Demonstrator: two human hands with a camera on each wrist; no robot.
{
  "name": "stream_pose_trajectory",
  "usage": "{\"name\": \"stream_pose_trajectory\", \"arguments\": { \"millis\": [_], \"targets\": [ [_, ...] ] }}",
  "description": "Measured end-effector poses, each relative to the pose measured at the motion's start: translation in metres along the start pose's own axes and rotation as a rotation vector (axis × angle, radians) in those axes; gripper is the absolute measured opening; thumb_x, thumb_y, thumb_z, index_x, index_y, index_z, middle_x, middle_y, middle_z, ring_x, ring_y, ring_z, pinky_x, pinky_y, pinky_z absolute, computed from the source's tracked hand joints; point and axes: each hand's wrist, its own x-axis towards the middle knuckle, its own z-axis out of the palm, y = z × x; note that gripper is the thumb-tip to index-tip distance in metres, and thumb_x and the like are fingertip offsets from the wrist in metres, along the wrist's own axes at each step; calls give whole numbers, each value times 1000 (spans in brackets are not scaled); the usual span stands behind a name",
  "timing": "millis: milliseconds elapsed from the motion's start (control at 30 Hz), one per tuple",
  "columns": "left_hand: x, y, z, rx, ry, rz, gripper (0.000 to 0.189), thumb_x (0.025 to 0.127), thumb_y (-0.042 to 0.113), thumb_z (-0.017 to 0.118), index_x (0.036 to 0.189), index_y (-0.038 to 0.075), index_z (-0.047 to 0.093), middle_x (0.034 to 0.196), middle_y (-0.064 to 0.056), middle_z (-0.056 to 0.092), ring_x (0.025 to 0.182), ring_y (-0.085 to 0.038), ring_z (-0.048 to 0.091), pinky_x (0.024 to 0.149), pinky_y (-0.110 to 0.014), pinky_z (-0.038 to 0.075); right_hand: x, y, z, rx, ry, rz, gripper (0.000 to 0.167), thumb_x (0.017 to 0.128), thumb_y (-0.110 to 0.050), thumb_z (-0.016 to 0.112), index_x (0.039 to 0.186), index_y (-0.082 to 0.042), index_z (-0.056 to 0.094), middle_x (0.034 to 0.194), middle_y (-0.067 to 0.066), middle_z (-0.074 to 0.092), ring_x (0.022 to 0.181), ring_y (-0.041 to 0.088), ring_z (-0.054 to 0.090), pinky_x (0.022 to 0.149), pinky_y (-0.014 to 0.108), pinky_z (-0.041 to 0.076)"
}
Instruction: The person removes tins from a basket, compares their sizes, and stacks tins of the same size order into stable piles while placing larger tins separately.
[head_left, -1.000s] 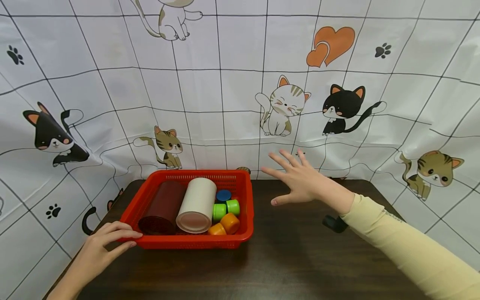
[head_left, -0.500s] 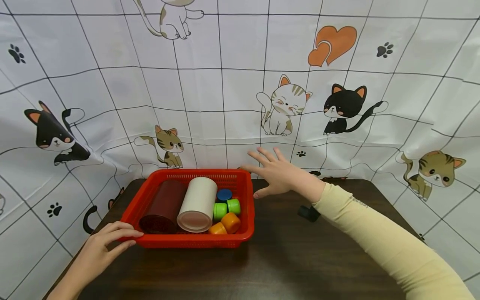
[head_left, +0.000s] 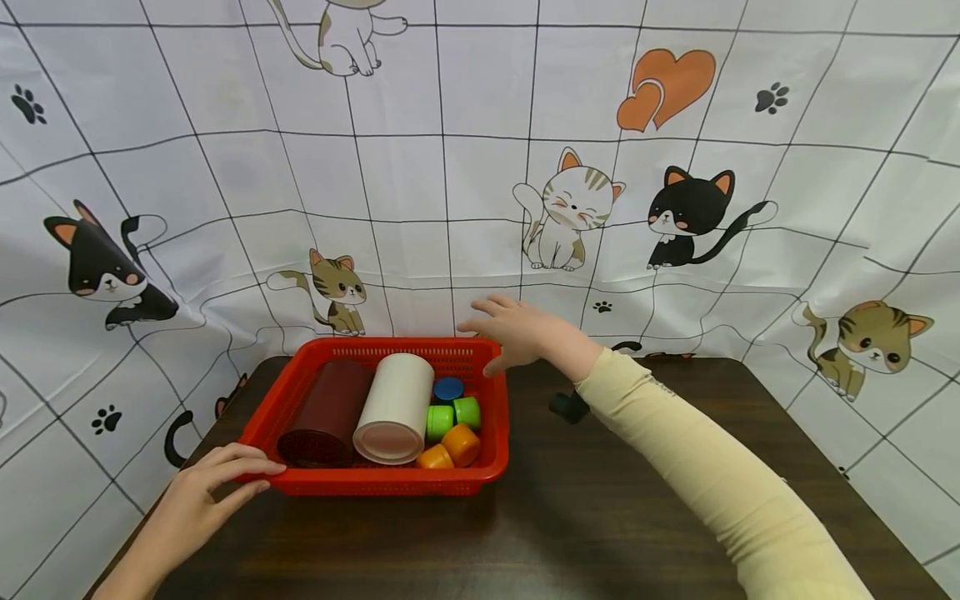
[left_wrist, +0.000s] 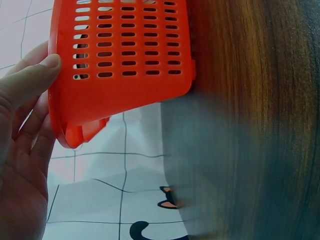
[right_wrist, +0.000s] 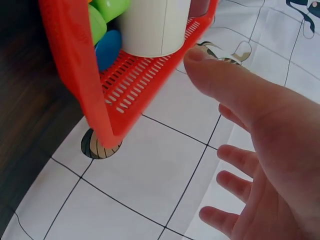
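Observation:
A red plastic basket [head_left: 375,481] stands on the table. My left hand [head_left: 191,504] grips its near left corner; in the left wrist view the thumb [left_wrist: 37,75] lies on the rim and the fingers reach behind it. My right hand [head_left: 517,333] hovers at the far right corner with fingers spread, holding nothing. Inside the basket lie a maroon cylinder [head_left: 330,417] and a white cylinder [head_left: 397,400], side by side. Right of them are a blue round piece [head_left: 448,389], two green pieces [head_left: 439,423] and two orange pieces [head_left: 461,446].
The dark wooden table [head_left: 600,517] extends to the right and in front of the basket. A white sheet [head_left: 480,192] printed with cats and grid lines hangs close behind and at both sides. A small black object [head_left: 570,407] shows beneath the right wrist.
My right hand has moved left, from over the table's right part to the basket's far right corner. My left hand and the basket have stayed in place.

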Motion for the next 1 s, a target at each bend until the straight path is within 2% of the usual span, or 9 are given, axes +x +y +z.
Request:
{"name": "stream_pose_trajectory", "arguments": {
  "millis": [367,567,800,1000],
  "targets": [
    [-1,-1,0,-10,7,-3,55,59,-11,85,98,26,77,101,11,66,99,12,51,86,0,37,35,-7,7,125,-15,-4,65,89,-25,76,147,-20,48,161,11,32,148,35,28,113,47,40],
    [1,0,0,7,8,1,59,58,-13,85,98,29,76,101,15,66,98,11,53,87,-1,38,50,-10,16,162,-1,-38,63,87,-14,76,145,-17,51,159,11,35,147,33,34,115,44,38],
    [0,1,-1,-7,4,-15,55,60,-12,85,99,27,76,100,6,68,99,11,53,87,-1,38,66,-13,28,233,28,-72,55,86,-8,76,138,-18,58,155,8,42,142,30,41,112,41,42],
    [0,0,-1,-8,2,-16,56,60,-13,84,99,28,76,101,13,66,99,9,52,87,-1,38,76,-10,45,285,23,-58,47,88,-6,74,133,-17,63,153,9,45,143,30,40,114,42,39]
  ]
}}
